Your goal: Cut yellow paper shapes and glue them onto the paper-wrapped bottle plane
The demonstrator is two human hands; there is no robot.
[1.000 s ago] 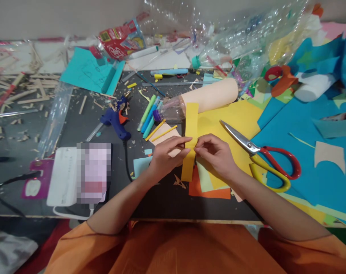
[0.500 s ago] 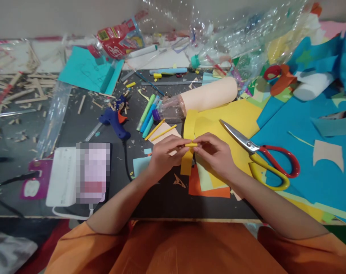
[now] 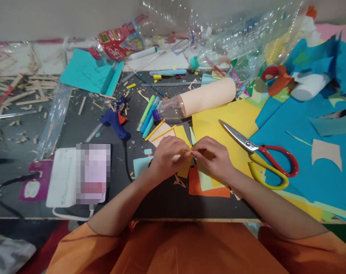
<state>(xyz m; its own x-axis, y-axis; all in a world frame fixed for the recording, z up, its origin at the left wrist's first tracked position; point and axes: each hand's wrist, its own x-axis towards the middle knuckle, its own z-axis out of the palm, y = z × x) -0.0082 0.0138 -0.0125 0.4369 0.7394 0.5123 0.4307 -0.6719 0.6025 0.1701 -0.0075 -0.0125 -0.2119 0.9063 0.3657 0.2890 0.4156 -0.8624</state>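
My left hand (image 3: 169, 156) and my right hand (image 3: 214, 154) meet fingertip to fingertip, both pinching a yellow paper strip (image 3: 183, 167) whose rolled end is mostly hidden by the fingers. The strip spreads out beneath my left hand. Thin yellow paper rolls (image 3: 155, 130) lie on a pale paper piece (image 3: 169, 133) just beyond that hand. Under and past my right hand is a large yellow sheet (image 3: 230, 110), with open scissors (image 3: 251, 146) resting on its right part. An orange paper (image 3: 193, 184) lies close to my right wrist.
A bottle wrapped in pale paper (image 3: 210, 97) lies behind the hands, beside several markers (image 3: 147, 114). On the left are a blue glue gun (image 3: 114, 121), a phone (image 3: 97, 173) and a white power bank (image 3: 61, 177). Blue sheets (image 3: 292, 125) cover the right side.
The small yellow roll between my fingertips is now mostly covered. The yellow strip has shifted and slants from upper left to lower right. Both hands have moved slightly nearer each other.
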